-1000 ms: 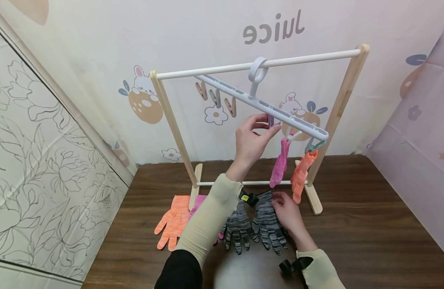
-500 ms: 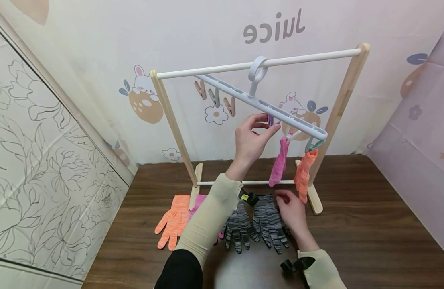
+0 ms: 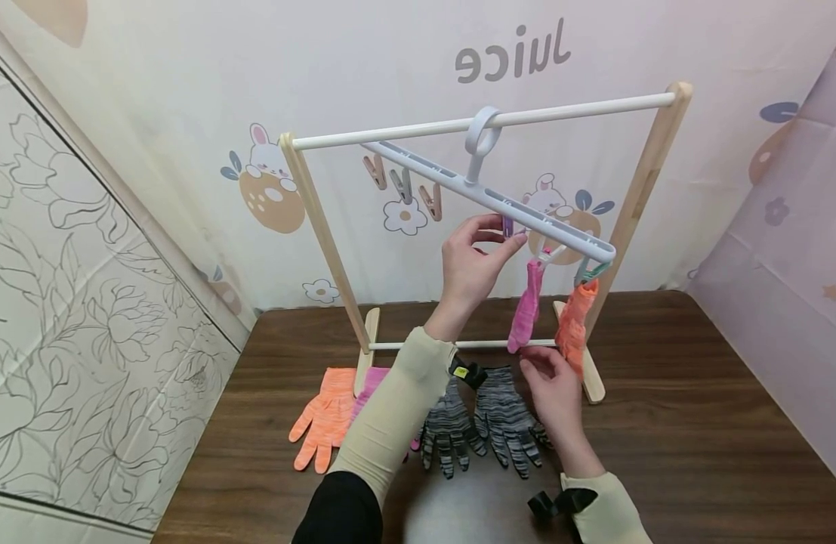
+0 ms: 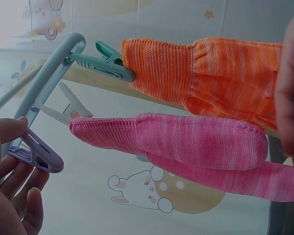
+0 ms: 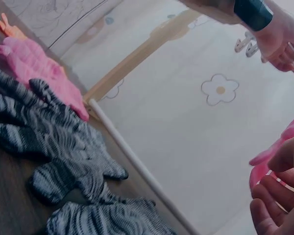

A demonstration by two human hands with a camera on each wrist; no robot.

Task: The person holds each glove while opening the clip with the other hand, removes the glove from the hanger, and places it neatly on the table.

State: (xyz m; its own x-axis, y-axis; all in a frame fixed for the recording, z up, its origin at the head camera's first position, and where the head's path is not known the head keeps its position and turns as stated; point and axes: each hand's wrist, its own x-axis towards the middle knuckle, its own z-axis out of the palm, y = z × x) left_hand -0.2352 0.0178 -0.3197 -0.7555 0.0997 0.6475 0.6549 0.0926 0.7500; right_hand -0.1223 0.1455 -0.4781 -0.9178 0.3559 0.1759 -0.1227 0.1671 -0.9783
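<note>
The purple clip (image 3: 508, 225) on the white hanger (image 3: 499, 200) is pinched by the left hand (image 3: 470, 264) at frame centre, while below it the loosely spread, empty right hand (image 3: 552, 387) is raised beside the hanging pink glove (image 3: 524, 310), whose long axis is vertical.

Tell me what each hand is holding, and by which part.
The left hand pinches the purple plastic clip at its handle end. The right hand holds nothing.

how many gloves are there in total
6: pink glove and orange glove clipped on the hanger; orange, pink and two grey gloves on the table.
</note>
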